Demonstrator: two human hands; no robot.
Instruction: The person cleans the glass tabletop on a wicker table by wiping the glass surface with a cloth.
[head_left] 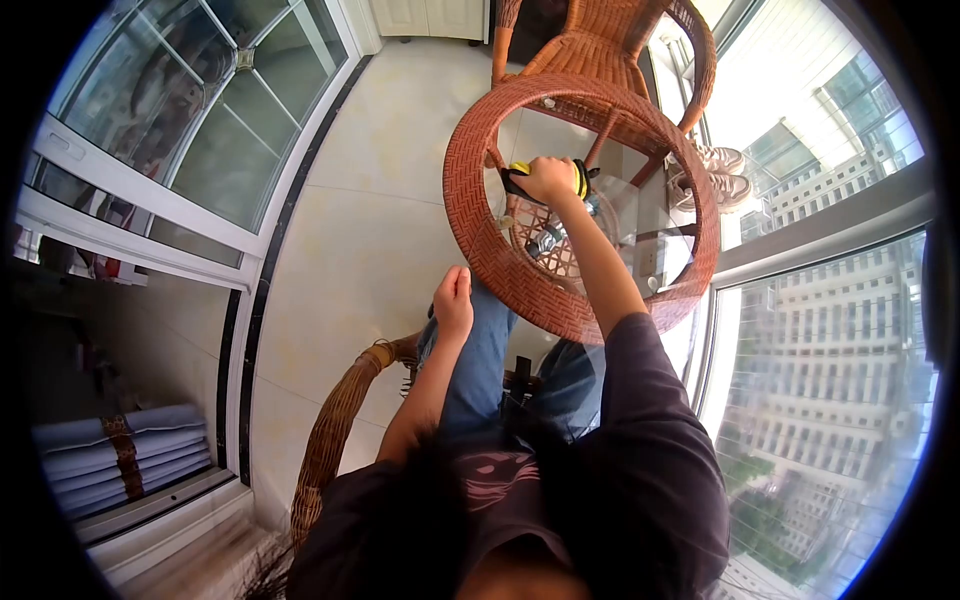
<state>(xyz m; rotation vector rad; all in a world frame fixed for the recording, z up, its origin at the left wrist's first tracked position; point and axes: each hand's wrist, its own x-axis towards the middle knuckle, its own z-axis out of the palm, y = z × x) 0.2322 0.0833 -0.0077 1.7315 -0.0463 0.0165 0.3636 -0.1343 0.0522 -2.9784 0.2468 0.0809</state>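
Note:
My right hand (548, 181) is closed around a yellow-and-black object (518, 179), over the glass top of a round wicker table (476, 235). Parts of the object show on both sides of the hand. Its exact kind is hidden by my fingers, and I cannot tell whether it touches the glass. My left hand (454, 308) hovers above my left thigh, beside the table's near rim. Its fingers are curled in, and nothing shows in them. Under or reflected in the glass, a shiny greyish thing (545, 241) shows near the woven lower shelf.
A wicker chair (590, 60) stands beyond the table. The arm of my own wicker chair (330, 430) curves at the left. Sneakers (722, 186) sit by the windows on the right. Sliding glass doors (200, 210) and a folded blue stack (125, 455) are at the left.

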